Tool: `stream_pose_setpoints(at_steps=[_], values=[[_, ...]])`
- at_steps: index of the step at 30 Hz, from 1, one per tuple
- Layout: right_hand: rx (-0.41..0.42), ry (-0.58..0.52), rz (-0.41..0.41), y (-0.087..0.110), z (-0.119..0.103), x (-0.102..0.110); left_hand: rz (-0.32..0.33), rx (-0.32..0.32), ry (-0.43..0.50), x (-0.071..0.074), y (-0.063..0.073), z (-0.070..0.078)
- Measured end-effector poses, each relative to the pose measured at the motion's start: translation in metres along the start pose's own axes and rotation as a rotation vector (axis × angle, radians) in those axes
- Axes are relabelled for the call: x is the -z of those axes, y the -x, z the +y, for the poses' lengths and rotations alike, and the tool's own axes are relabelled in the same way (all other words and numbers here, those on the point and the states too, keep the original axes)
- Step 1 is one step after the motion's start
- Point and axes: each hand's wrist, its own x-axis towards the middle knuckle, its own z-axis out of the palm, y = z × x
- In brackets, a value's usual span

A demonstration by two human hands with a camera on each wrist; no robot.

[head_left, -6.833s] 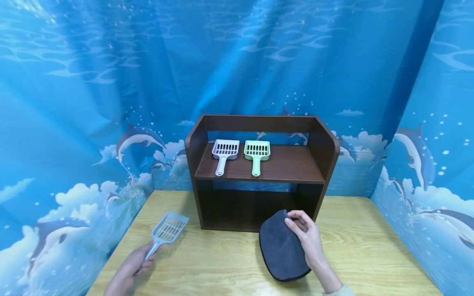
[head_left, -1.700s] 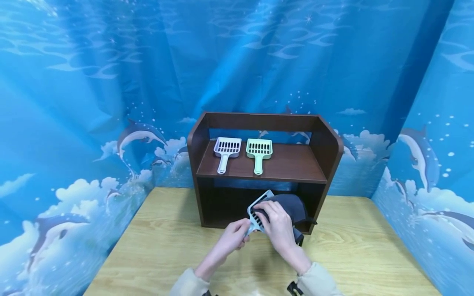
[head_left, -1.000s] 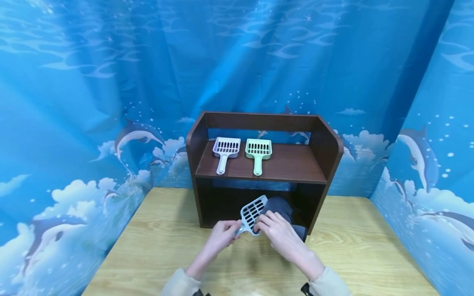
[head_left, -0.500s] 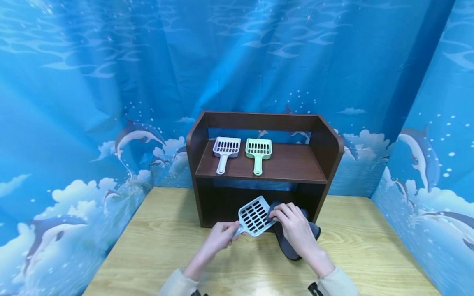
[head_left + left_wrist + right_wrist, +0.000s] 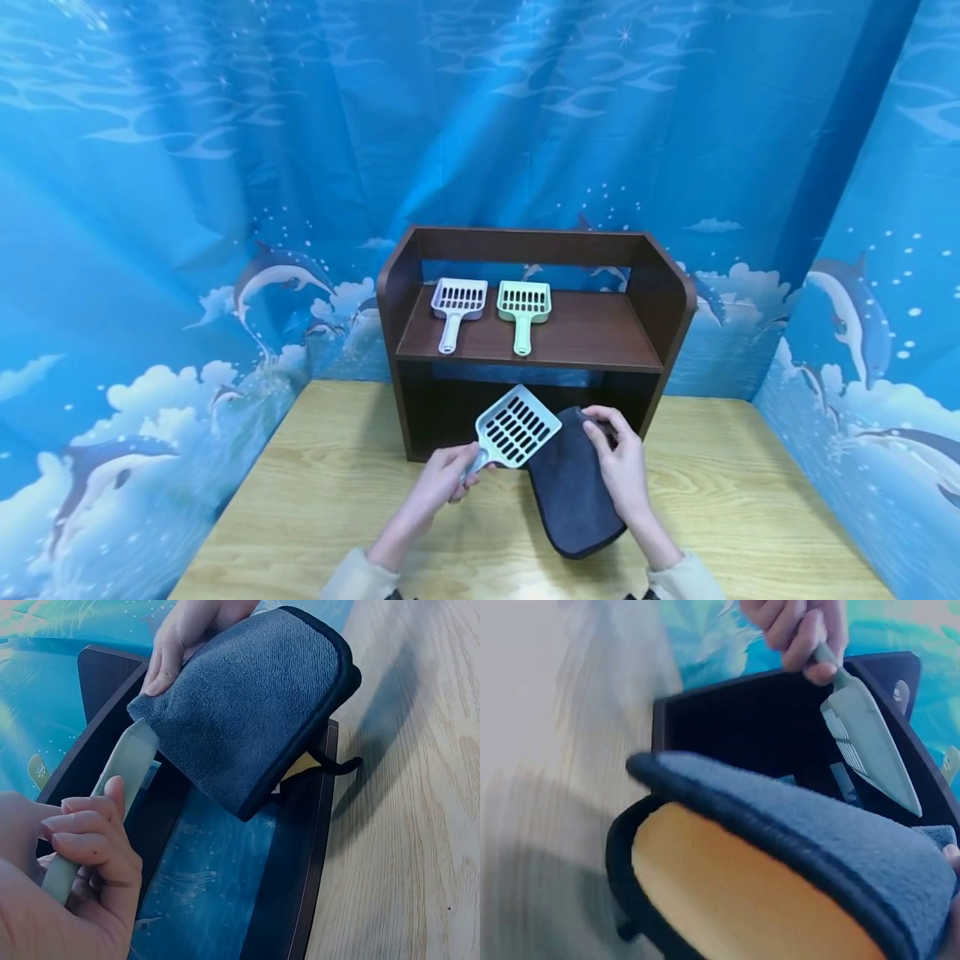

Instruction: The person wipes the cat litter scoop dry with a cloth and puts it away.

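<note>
My left hand grips the handle of a pale blue-grey litter scoop, its slotted head tilted up before the shelf's lower opening. My right hand pinches the top corner of a dark grey cloth, which hangs down over the table. In the head view the cloth's upper left edge meets the scoop's right corner; whether they touch is unclear. The right wrist view shows the cloth folded, with a yellow-orange inner side and black edging. The left wrist view sees the scoop edge-on.
A dark brown two-tier shelf stands at the back of the wooden table. On its upper board lie a pale lilac scoop and a light green scoop. A blue dolphin-print curtain hangs behind and at both sides.
From the far left, the scoop has come to the middle. The cloth lay against its head under my right hand; now it has swung off to the right and hangs down. Both upper scoops stayed.
</note>
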Motion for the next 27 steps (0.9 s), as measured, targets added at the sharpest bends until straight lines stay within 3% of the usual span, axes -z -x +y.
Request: stream_pose_setpoints(at_steps=[5,9,19,27], values=[[-0.304,-0.234,-0.029,0.005,-0.002,0.0,-0.021,0.007,0.038,-0.003,-0.001,0.003],[-0.419,-0.328,-0.046,0.006,-0.003,-0.003,-0.051,0.007,0.037,-0.007,-0.001,0.001],[-0.477,-0.394,-0.041,-0.01,-0.002,-0.016,-0.164,0.023,0.046,-0.02,0.004,-0.001],[-0.478,-0.474,-0.089,-0.007,0.004,-0.014,-0.113,0.005,0.047,-0.015,0.001,0.0]])
